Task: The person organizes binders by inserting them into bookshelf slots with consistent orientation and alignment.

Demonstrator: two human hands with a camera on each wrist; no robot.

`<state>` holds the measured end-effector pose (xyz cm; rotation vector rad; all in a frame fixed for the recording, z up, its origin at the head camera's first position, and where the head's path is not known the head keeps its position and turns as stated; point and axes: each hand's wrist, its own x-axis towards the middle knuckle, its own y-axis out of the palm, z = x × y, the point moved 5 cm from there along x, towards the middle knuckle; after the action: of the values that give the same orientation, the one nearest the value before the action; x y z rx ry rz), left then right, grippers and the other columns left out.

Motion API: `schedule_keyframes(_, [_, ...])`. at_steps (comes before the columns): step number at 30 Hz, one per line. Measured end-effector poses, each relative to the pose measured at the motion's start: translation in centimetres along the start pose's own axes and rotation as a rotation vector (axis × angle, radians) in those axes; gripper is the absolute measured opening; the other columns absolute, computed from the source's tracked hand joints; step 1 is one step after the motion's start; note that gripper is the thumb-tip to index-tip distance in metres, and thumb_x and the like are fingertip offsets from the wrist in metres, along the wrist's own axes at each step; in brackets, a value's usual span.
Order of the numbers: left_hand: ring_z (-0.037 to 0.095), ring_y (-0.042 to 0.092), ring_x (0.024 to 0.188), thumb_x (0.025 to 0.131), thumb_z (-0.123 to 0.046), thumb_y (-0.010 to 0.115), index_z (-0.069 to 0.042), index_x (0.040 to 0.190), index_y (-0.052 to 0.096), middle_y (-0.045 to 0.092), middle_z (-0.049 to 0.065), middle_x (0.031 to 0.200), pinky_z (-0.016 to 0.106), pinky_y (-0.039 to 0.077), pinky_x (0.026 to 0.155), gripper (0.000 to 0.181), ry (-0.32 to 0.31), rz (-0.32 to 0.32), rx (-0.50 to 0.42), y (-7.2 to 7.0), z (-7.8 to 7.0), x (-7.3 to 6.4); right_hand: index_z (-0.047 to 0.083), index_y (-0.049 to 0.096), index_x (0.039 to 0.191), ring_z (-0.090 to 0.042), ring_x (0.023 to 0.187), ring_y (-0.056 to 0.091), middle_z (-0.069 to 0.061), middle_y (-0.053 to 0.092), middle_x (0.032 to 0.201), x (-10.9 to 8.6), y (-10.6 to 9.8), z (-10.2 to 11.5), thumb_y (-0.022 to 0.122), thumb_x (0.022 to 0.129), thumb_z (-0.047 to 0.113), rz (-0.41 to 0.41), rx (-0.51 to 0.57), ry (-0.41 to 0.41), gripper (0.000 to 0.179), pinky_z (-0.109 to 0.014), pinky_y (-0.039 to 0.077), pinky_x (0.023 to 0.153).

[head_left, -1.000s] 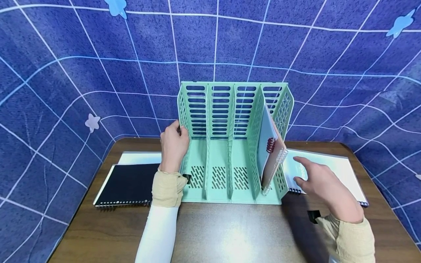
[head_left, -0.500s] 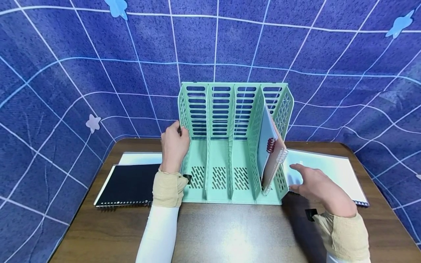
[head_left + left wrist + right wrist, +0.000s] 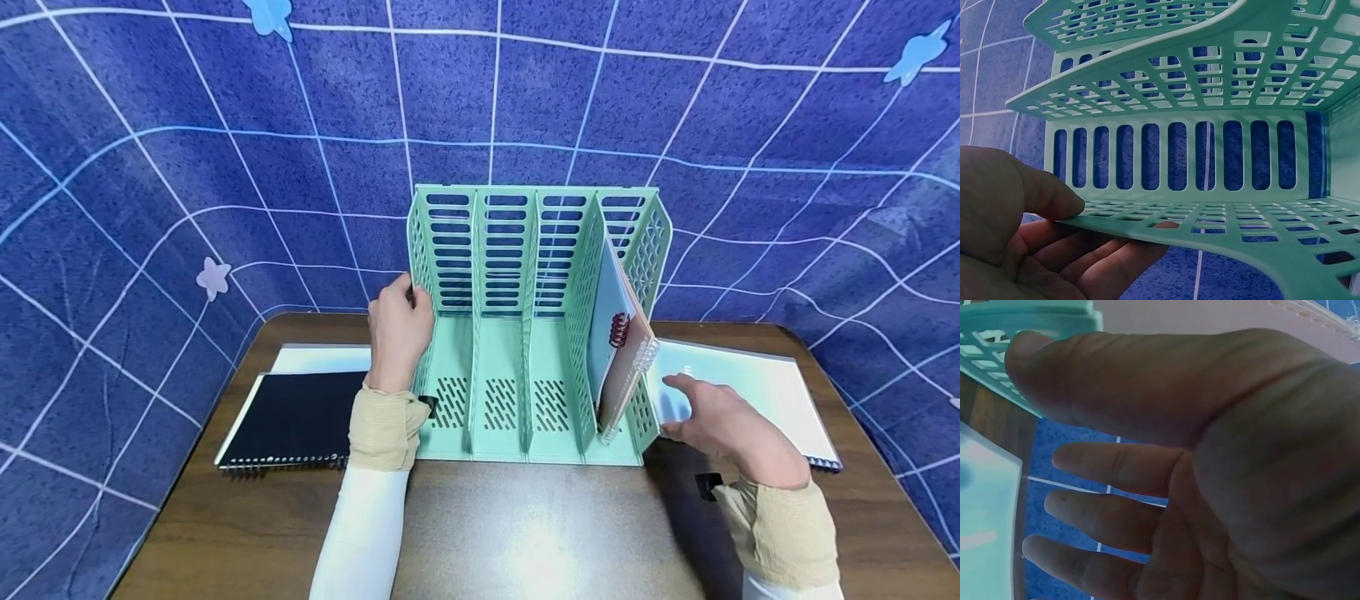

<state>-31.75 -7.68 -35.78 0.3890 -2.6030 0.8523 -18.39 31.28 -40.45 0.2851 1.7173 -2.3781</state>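
A mint-green file organizer [image 3: 498, 346] stands upright in the middle of the table. My left hand [image 3: 401, 333] grips the front edge of its left side panel, the thumb inside and the fingers curled behind, as the left wrist view shows on the panel [image 3: 1229, 231]. In the rightmost slot lean a blue notebook [image 3: 606, 300] with a red coil and a pinkish notebook [image 3: 626, 367] with a clear coil. My right hand [image 3: 727, 425] is over a light-blue spiral notebook [image 3: 757, 387], thumb and fingers spread apart with nothing between them.
Left of the organizer lie a black spiral notebook [image 3: 300, 417] and a pale one [image 3: 322, 359] partly beneath it. A dark brown wooden table [image 3: 465, 533] carries everything. Blue grid-patterned fabric [image 3: 315, 167] rises behind and at both sides.
My right hand has shifted slightly left and toward me, closer to the organizer's right side. The left hand keeps its grip on the panel, and the notebooks stay in place.
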Motion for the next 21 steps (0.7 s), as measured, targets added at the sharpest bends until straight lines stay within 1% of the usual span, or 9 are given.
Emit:
schedule_keyframes(3, [0.026, 0.046, 0.050, 0.102, -0.013, 0.051, -0.010, 0.077, 0.056, 0.054, 0.006, 0.062, 0.039, 0.037, 0.051, 0.026, 0.000, -0.001, 0.001, 0.0, 0.0, 0.0, -0.007, 0.046, 0.147, -0.057, 0.122, 0.055, -0.042, 0.038, 0.150, 0.2, 0.1, -0.3, 0.084, 0.083, 0.025, -0.005, 0.004, 0.018, 0.081, -0.065, 0.048, 0.096])
schedule_keyframes(5, [0.026, 0.048, 0.051, 0.102, -0.013, 0.051, -0.010, 0.079, 0.059, 0.057, 0.006, 0.063, 0.039, 0.038, 0.051, 0.024, -0.004, 0.002, 0.000, 0.0, 0.0, 0.1, -0.008, 0.047, 0.145, -0.052, 0.114, 0.059, -0.041, 0.039, 0.149, 0.3, 0.1, -0.5, 0.087, 0.080, 0.026, -0.012, 0.007, 0.027, 0.084, -0.061, 0.051, 0.092])
schedule_keyframes(8, [0.026, 0.049, 0.052, 0.102, -0.013, 0.051, -0.010, 0.081, 0.060, 0.058, 0.007, 0.064, 0.039, 0.038, 0.052, 0.023, -0.006, 0.003, -0.001, 0.0, 0.0, 0.1, -0.009, 0.047, 0.144, -0.045, 0.104, 0.061, -0.042, 0.039, 0.149, 0.4, 0.2, -0.7, 0.090, 0.076, 0.027, -0.017, 0.009, 0.031, 0.089, -0.056, 0.052, 0.087])
schedule_keyframes(10, [0.026, 0.049, 0.052, 0.102, -0.013, 0.051, -0.010, 0.079, 0.059, 0.057, 0.007, 0.064, 0.039, 0.038, 0.051, 0.024, -0.004, 0.002, 0.002, 0.1, 0.1, 0.1, -0.008, 0.047, 0.145, -0.041, 0.098, 0.060, -0.042, 0.040, 0.148, 0.6, 0.4, -0.9, 0.092, 0.075, 0.028, 0.002, 0.012, 0.043, 0.091, -0.054, 0.052, 0.083])
schedule_keyframes(15, [0.025, 0.047, 0.051, 0.102, -0.012, 0.051, -0.010, 0.078, 0.056, 0.055, 0.007, 0.063, 0.038, 0.037, 0.051, 0.025, -0.006, 0.006, 0.004, 0.0, 0.1, 0.2, -0.008, 0.043, 0.148, -0.040, 0.096, 0.060, -0.043, 0.046, 0.142, 1.0, 0.9, -1.1, 0.092, 0.074, 0.030, 0.048, 0.026, 0.065, 0.097, -0.056, 0.052, 0.085])
schedule_keyframes(19, [0.025, 0.046, 0.050, 0.103, -0.013, 0.050, -0.010, 0.078, 0.055, 0.054, 0.007, 0.062, 0.037, 0.037, 0.050, 0.025, -0.017, 0.012, -0.005, 0.0, 0.1, 0.1, -0.009, 0.039, 0.151, -0.043, 0.102, 0.060, -0.040, 0.055, 0.132, 1.1, 1.2, -1.3, 0.093, 0.074, 0.033, 0.070, 0.040, 0.080, 0.103, -0.061, 0.050, 0.091])
schedule_keyframes(21, [0.025, 0.045, 0.051, 0.103, -0.014, 0.050, -0.010, 0.078, 0.054, 0.053, 0.007, 0.062, 0.038, 0.037, 0.051, 0.026, -0.021, 0.012, -0.005, 0.0, 0.1, 0.1, -0.009, 0.036, 0.152, -0.043, 0.102, 0.060, -0.038, 0.059, 0.124, 1.2, 1.4, -1.5, 0.093, 0.073, 0.034, 0.083, 0.051, 0.088, 0.106, -0.061, 0.050, 0.092])
